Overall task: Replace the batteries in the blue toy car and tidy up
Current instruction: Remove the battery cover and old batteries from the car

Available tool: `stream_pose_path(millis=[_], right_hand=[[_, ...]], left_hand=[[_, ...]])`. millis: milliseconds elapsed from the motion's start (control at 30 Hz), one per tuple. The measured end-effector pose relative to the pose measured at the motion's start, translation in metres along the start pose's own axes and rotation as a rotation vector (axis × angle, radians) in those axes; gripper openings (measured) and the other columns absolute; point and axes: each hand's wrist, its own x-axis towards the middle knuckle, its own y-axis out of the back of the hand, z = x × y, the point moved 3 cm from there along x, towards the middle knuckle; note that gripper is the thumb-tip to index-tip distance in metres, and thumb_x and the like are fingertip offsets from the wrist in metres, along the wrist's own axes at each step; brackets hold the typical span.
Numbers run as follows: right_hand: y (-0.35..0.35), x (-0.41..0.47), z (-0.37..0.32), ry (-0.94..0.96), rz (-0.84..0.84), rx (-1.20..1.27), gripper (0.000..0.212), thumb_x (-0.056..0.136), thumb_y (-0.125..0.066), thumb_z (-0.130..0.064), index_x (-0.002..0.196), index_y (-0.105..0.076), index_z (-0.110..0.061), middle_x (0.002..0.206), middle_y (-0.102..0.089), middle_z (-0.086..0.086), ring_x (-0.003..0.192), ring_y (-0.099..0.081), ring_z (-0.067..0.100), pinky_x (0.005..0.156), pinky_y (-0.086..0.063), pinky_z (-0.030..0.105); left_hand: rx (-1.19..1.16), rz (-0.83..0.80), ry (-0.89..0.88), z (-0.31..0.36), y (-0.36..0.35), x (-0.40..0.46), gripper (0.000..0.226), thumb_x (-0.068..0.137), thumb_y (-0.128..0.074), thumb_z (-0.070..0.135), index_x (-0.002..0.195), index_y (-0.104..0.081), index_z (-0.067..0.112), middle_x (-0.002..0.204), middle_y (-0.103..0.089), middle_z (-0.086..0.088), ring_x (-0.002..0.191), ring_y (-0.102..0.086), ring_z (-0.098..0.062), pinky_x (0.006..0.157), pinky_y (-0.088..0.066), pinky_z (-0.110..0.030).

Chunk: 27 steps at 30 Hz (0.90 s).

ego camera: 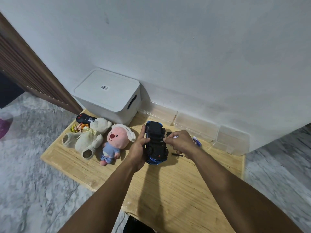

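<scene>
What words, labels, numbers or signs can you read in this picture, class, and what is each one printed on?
None can be read as text.
White storage box: a small label with a QR-style code; its print is too small to read.
Black toy behind the teddy bear: white markings, blurred.
Batteries by the right hand: print blurred.

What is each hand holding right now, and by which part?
The left hand grips the upturned blue toy car by its side. The right hand pinches something small at the car's underside; what, cannot be told.
</scene>
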Motion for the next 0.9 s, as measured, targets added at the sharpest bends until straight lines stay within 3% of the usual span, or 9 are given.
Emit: stream_pose_path(millis=[233, 467, 700, 900], right_hand=[[-0.0003, 0.0001, -0.0006, -0.015, 0.016, 0.001, 0.01, 0.084, -0.072, -0.023, 0.082, -0.069, -0.013, 0.067, -0.056, 0.002, 0.051, -0.041, 0.014, 0.045, -0.033, 0.023], [-0.0008, -0.0013, 0.0009, -0.052, 0.018, 0.055, 0.008, 0.086, -0.065, -0.011, 0.092, -0.067, -0.009, 0.069, -0.055, 0.004, 0.051, -0.041, 0.014, 0.042, -0.033, 0.021], [0.0019, -0.0063, -0.0004, -0.149, -0.076, 0.231, 0.008, 0.09, -0.05, -0.004, 0.097, -0.055, -0.005, 0.074, -0.049, 0.009, 0.063, -0.048, 0.017, 0.062, -0.05, 0.034], [0.004, -0.0071, 0.003, -0.152, -0.111, 0.23, 0.011, 0.094, -0.051, -0.001, 0.104, -0.056, -0.004, 0.092, -0.051, 0.013, 0.074, -0.053, 0.02, 0.064, -0.059, 0.037]], left_hand=[[0.017, 0.021, 0.013, -0.0009, 0.0011, 0.0011, 0.067, 0.096, -0.032, 0.005, 0.149, -0.026, 0.047, 0.135, -0.06, -0.007, 0.121, -0.058, -0.035, 0.102, -0.045, -0.053], [0.017, 0.016, 0.011, -0.0006, 0.0031, -0.0009, 0.068, 0.096, -0.034, 0.004, 0.148, -0.028, 0.047, 0.138, -0.058, -0.007, 0.12, -0.058, -0.036, 0.1, -0.046, -0.054], [0.022, 0.027, 0.001, 0.0002, 0.002, -0.0026, 0.069, 0.095, -0.033, 0.002, 0.147, -0.03, 0.046, 0.137, -0.058, -0.009, 0.108, -0.063, -0.031, 0.084, -0.054, -0.043], [0.024, 0.032, -0.004, -0.001, 0.0021, -0.003, 0.068, 0.096, -0.033, 0.002, 0.148, -0.03, 0.045, 0.135, -0.059, -0.011, 0.109, -0.063, -0.032, 0.084, -0.055, -0.045]])
